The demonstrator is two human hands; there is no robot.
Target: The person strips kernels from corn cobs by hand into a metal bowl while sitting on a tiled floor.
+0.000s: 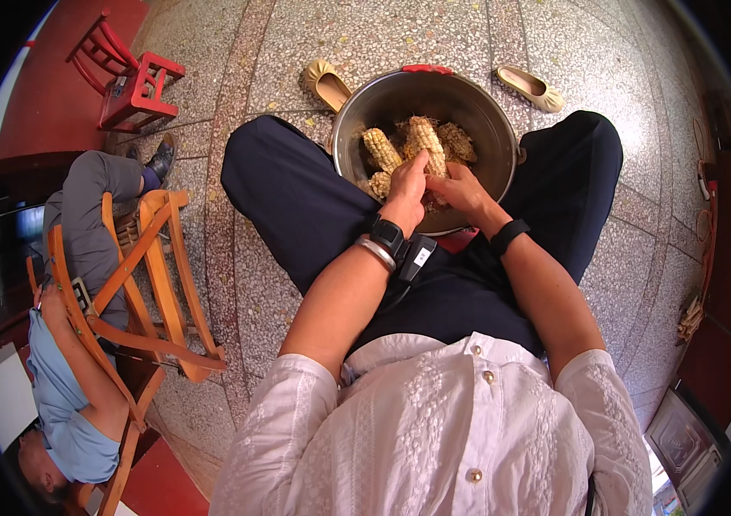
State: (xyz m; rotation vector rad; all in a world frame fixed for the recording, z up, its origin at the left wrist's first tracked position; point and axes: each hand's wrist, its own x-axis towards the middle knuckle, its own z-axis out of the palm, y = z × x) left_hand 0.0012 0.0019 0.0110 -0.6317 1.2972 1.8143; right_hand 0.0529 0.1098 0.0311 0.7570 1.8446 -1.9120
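A corn cob [425,139] is grasped by both hands above the inside of a metal bucket [490,129], which is set between the knees. From the hands, the cob is pointed to the far side; its long axis is run roughly near to far, with the far end leaned slightly left. Its near end is gripped from the left by the left hand [407,185] and from the right by the right hand [460,187], so that neither hand can be called clearly nearer.

The left thumb is laid along the cob's left side, while the right hand is brought in low against its right side. The fingers underneath are mostly hidden, and their exact curl cannot be told. Both forearms are angled inward from the near side, with the wrists brought close together over the bucket's near rim. A black wristwatch [387,230] is worn on the left wrist and a black band [510,236] on the right.

Inside the bucket, a second cob [381,149] is seen just left of the held one, and a darker cob [457,143] to its right.
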